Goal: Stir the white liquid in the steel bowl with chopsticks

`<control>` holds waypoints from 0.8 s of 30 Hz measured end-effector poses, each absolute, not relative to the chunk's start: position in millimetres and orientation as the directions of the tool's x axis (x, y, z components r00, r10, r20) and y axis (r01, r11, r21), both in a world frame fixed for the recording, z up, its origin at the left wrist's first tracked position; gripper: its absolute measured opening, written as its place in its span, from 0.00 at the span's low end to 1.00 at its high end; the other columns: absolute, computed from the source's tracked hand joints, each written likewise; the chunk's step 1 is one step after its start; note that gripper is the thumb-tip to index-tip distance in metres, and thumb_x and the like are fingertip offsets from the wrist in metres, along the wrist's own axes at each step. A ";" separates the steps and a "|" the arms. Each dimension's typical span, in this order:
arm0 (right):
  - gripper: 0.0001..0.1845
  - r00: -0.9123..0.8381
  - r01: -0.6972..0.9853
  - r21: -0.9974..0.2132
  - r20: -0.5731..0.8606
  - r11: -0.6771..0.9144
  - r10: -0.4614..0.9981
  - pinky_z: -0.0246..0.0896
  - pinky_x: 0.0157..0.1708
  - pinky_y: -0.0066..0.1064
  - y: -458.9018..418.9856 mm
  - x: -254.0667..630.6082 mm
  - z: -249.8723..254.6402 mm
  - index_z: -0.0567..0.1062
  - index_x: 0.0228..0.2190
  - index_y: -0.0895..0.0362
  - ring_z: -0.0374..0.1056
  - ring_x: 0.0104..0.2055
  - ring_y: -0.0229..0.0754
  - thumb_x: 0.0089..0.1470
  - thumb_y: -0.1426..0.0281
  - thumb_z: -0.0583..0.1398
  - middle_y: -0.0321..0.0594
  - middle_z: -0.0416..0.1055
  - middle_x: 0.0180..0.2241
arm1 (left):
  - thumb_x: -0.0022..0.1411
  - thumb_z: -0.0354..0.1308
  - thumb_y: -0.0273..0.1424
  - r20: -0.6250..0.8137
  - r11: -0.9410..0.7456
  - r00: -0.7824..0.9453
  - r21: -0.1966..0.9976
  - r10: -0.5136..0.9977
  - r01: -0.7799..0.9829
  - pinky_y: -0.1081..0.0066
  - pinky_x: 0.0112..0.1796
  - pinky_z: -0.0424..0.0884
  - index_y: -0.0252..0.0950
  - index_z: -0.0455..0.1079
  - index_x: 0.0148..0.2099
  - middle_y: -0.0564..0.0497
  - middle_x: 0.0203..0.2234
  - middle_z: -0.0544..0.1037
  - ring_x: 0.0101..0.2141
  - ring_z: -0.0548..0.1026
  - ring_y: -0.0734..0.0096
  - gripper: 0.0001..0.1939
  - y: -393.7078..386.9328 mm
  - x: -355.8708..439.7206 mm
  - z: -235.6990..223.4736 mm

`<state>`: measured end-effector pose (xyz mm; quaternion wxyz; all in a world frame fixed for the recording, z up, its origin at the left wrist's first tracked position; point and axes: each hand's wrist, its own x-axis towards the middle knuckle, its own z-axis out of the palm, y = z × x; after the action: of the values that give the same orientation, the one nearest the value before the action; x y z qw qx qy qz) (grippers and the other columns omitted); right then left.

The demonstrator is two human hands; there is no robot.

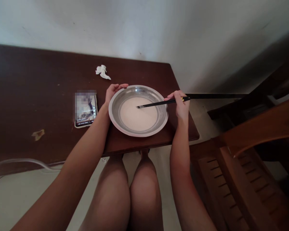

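Note:
A round metal bowl (115, 114) stands near the right end of a dark wooden table (38, 106). It holds a pale, creamy liquid (138, 114). My left hand (113, 91) grips the bowl's left rim, fingers curled over the edge. My right hand (180, 104) is closed on a pair of black chopsticks (159, 103), held low across the bowl from the right. Their tips dip into the liquid near its upper middle.
A phone (85, 110) lies flat just left of the bowl. A crumpled white tissue (102, 72) sits further back. A white wall runs behind the table. Wooden chairs (250, 166) stand to the right. A cable (21, 162) hangs under the table's front edge.

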<state>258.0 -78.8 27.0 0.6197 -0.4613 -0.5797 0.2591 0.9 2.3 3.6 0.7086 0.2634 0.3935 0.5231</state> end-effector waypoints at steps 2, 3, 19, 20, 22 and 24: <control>0.19 0.224 0.165 -0.885 0.463 0.434 0.858 0.66 0.28 0.28 -77.5 259.7 24.4 0.72 0.21 0.54 0.70 0.21 0.32 0.56 0.57 0.53 0.29 0.67 0.16 | 0.62 0.43 0.31 -0.288 0.318 0.142 0.782 0.947 -0.536 0.72 0.33 0.73 0.35 0.73 0.30 0.51 0.21 0.77 0.26 0.76 0.70 0.17 2.1 0.9 3.5; 0.20 0.204 0.151 -0.891 0.451 0.427 0.869 0.65 0.27 0.28 -77.9 259.5 24.2 0.72 0.20 0.54 0.69 0.20 0.32 0.56 0.57 0.53 0.29 0.67 0.16 | 0.61 0.43 0.31 -0.291 0.319 0.140 0.780 0.947 -0.538 0.72 0.34 0.74 0.35 0.73 0.30 0.51 0.22 0.77 0.26 0.76 0.70 0.17 2.0 1.0 3.4; 0.16 0.060 0.204 -0.898 0.410 0.391 0.910 0.68 0.31 0.31 -83.1 253.6 28.3 0.74 0.27 0.52 0.72 0.24 0.35 0.54 0.54 0.55 0.30 0.70 0.17 | 0.61 0.44 0.32 -0.292 0.319 0.135 0.793 0.947 -0.519 0.70 0.34 0.74 0.35 0.74 0.34 0.50 0.23 0.78 0.30 0.78 0.67 0.17 2.7 0.2 2.7; 0.16 0.064 0.224 -0.891 0.418 0.395 0.906 0.68 0.32 0.31 -83.1 253.0 29.0 0.74 0.26 0.52 0.72 0.25 0.35 0.53 0.55 0.56 0.30 0.71 0.18 | 0.61 0.44 0.32 -0.290 0.315 0.132 0.797 0.948 -0.515 0.70 0.34 0.74 0.35 0.74 0.35 0.50 0.23 0.78 0.30 0.78 0.67 0.16 2.9 0.1 2.3; 0.16 0.126 0.246 -0.876 0.453 0.414 0.883 0.68 0.34 0.31 -81.7 254.3 29.3 0.73 0.25 0.53 0.73 0.26 0.35 0.54 0.56 0.56 0.30 0.71 0.19 | 0.60 0.45 0.33 -0.288 0.312 0.129 0.802 0.949 -0.510 0.70 0.34 0.74 0.36 0.74 0.36 0.50 0.23 0.78 0.30 0.78 0.66 0.16 3.1 0.0 1.8; 0.18 0.216 0.239 -0.874 0.473 0.424 0.854 0.67 0.32 0.29 -79.3 257.7 27.8 0.72 0.24 0.54 0.72 0.25 0.34 0.55 0.56 0.54 0.30 0.70 0.19 | 0.60 0.45 0.33 -0.289 0.314 0.130 0.799 0.948 -0.512 0.70 0.34 0.74 0.36 0.74 0.36 0.50 0.23 0.78 0.30 0.78 0.67 0.15 3.0 0.0 1.8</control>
<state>257.7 -79.3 27.8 0.6176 -0.4757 -0.5747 0.2488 0.0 3.0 1.8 0.7018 0.2688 0.4054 0.5204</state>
